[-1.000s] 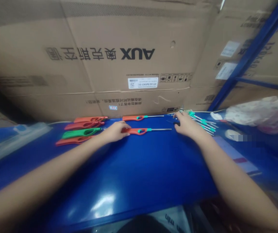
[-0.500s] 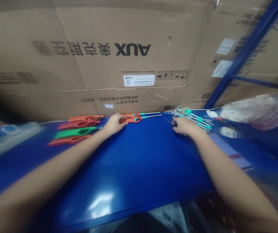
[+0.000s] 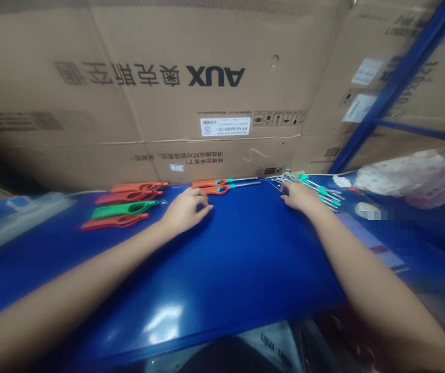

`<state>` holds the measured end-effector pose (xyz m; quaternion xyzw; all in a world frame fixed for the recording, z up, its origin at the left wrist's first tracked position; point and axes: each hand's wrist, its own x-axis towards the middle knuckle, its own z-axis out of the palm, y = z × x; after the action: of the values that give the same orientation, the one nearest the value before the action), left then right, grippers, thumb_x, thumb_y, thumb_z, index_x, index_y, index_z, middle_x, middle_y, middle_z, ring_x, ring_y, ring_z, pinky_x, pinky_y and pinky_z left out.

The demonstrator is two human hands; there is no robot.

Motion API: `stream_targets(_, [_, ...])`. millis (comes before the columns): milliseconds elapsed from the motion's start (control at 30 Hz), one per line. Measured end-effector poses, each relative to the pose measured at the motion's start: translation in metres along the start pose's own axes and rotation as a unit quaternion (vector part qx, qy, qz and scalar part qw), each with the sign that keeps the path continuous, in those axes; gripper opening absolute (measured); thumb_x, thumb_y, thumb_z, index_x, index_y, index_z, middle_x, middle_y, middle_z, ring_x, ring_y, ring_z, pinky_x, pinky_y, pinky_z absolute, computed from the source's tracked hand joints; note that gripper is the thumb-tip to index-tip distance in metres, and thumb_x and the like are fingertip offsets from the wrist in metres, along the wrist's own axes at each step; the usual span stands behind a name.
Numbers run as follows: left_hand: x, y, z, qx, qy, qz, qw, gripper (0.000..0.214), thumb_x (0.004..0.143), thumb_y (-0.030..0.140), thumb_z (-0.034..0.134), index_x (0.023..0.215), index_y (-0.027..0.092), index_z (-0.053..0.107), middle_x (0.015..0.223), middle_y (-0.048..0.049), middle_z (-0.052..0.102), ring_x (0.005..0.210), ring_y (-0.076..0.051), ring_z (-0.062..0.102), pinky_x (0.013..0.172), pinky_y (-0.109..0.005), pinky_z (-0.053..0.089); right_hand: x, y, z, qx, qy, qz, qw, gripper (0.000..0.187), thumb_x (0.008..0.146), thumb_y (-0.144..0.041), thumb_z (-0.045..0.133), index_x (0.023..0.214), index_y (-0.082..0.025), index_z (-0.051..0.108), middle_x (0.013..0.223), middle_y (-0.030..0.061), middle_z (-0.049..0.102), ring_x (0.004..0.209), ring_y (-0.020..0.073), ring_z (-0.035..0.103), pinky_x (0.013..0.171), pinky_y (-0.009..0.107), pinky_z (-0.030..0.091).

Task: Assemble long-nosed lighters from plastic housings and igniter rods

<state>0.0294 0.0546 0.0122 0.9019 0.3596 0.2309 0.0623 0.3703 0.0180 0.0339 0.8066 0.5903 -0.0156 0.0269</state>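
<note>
My left hand (image 3: 189, 210) is over the blue table, thumb and fingers apart and nothing seen between them. Just beyond it lie two orange long-necked lighters (image 3: 211, 190) with teal collars and metal tubes pointing right. My right hand (image 3: 300, 197) is closed, fingers curled, beside a pile of metal lighter tubes with teal collars (image 3: 329, 197). From its fingertips sticks a thin-shafted tool (image 3: 274, 185); its handle is hidden in the hand. At the left lie several lighter casings, among them a green casing (image 3: 123, 209) and a red casing (image 3: 127, 197).
A large cardboard box (image 3: 148, 114) stands along the back of the blue table (image 3: 238, 259). A blue metal post (image 3: 385, 109) slants up at the right. Plastic bags (image 3: 393, 173) and a flat pale purple packet (image 3: 365, 238) lie at the right, a clear plastic bag (image 3: 28, 217) at the left.
My left hand has let go of the nearer orange lighter and drawn back towards me, its fingers spreading. The right hand has shifted slightly towards the tube pile with the thin-shafted tool.
</note>
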Motion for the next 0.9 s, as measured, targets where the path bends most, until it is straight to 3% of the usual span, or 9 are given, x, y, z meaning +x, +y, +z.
stream_targets(100, [-0.021, 0.015, -0.01, -0.01, -0.024, 0.016, 1.0, 0.041, 0.095, 0.039, 0.056, 0.059, 0.019, 0.052, 0.089, -0.0065, 0.069, 0.091, -0.022, 0.063, 0.084, -0.035, 0.05, 0.002, 0.001, 0.003, 0.008, 0.018, 0.002, 1.0, 0.033, 0.094, -0.03, 0.056, 0.125, -0.025, 0.066, 0.126, 0.0122, 0.069, 0.113, 0.0304, 0.066, 0.08, 0.036, 0.05])
stream_targets(233, [-0.051, 0.018, -0.027, -0.036, -0.034, 0.014, 0.999, 0.043, 0.099, 0.042, 0.051, 0.063, 0.019, 0.051, 0.084, -0.0054, 0.068, 0.085, -0.02, 0.063, 0.081, -0.033, 0.049, 0.006, 0.001, 0.01, 0.016, 0.049, 0.006, 0.999, 0.035, 0.096, -0.032, 0.052, 0.127, -0.025, 0.068, 0.127, 0.0128, 0.069, 0.114, 0.0313, 0.065, 0.081, 0.037, 0.051])
stream_targets(400, [-0.073, 0.0, -0.046, -0.035, -0.025, -0.039, 0.998, 0.037, 0.098, 0.046, 0.05, 0.076, 0.019, 0.063, 0.088, -0.0055, 0.069, 0.084, -0.02, 0.065, 0.083, -0.032, 0.049, 0.008, -0.001, 0.018, 0.02, 0.097, -0.011, 0.995, 0.037, 0.096, -0.031, 0.052, 0.126, -0.018, 0.069, 0.127, 0.0184, 0.065, 0.117, 0.0339, 0.061, 0.088, 0.04, 0.05])
stream_targets(500, [-0.078, -0.018, -0.055, 0.014, 0.002, -0.08, 0.997, 0.028, 0.095, 0.043, 0.052, 0.09, 0.019, 0.067, 0.094, -0.0063, 0.071, 0.088, -0.021, 0.066, 0.083, -0.031, 0.049, 0.004, -0.007, 0.018, 0.023, 0.141, -0.033, 0.989, 0.045, 0.095, -0.03, 0.052, 0.133, -0.01, 0.063, 0.132, 0.0239, 0.059, 0.127, 0.0384, 0.052, 0.098, 0.044, 0.045])
stream_targets(567, [-0.08, -0.03, -0.062, 0.051, 0.01, -0.116, 0.992, 0.027, 0.091, 0.039, 0.053, 0.102, 0.019, 0.068, 0.094, -0.0059, 0.072, 0.084, -0.021, 0.067, 0.076, -0.029, 0.049, 0.001, -0.012, 0.016, 0.03, 0.154, -0.058, 0.986, 0.044, 0.095, -0.027, 0.047, 0.134, -0.01, 0.061, 0.131, 0.0225, 0.06, 0.128, 0.037, 0.052, 0.1, 0.043, 0.044])
stream_targets(633, [-0.082, -0.041, -0.071, 0.081, 0.018, -0.153, 0.985, 0.03, 0.091, 0.038, 0.051, 0.106, 0.019, 0.068, 0.084, -0.005, 0.071, 0.073, -0.021, 0.065, 0.065, -0.028, 0.046, -0.002, -0.018, 0.016, 0.04, 0.132, -0.095, 0.986, 0.039, 0.094, -0.025, 0.046, 0.126, -0.015, 0.067, 0.119, 0.0171, 0.068, 0.116, 0.0334, 0.061, 0.093, 0.04, 0.048])
stream_targets(733, [-0.084, -0.053, -0.084, 0.124, 0.03, -0.198, 0.972, 0.03, 0.092, 0.041, 0.048, 0.093, 0.02, 0.069, 0.074, -0.0045, 0.069, 0.065, -0.021, 0.062, 0.057, -0.028, 0.038, -0.007, -0.027, 0.019, 0.051, 0.06, -0.168, 0.983, 0.039, 0.089, -0.022, 0.05, 0.122, -0.023, 0.07, 0.098, 0.0078, 0.076, 0.093, 0.0274, 0.069, 0.078, 0.035, 0.052])
stream_targets(900, [-0.086, -0.068, -0.092, 0.161, 0.017, -0.218, 0.962, 0.026, 0.087, 0.043, 0.055, 0.08, 0.021, 0.066, 0.082, -0.0057, 0.069, 0.074, -0.023, 0.063, 0.06, -0.029, 0.037, -0.01, -0.031, 0.026, 0.06, 0.005, -0.245, 0.968, 0.057, 0.086, -0.018, 0.048, 0.143, -0.019, 0.055, 0.113, 0.011, 0.071, 0.093, 0.0239, 0.069, 0.083, 0.033, 0.053])
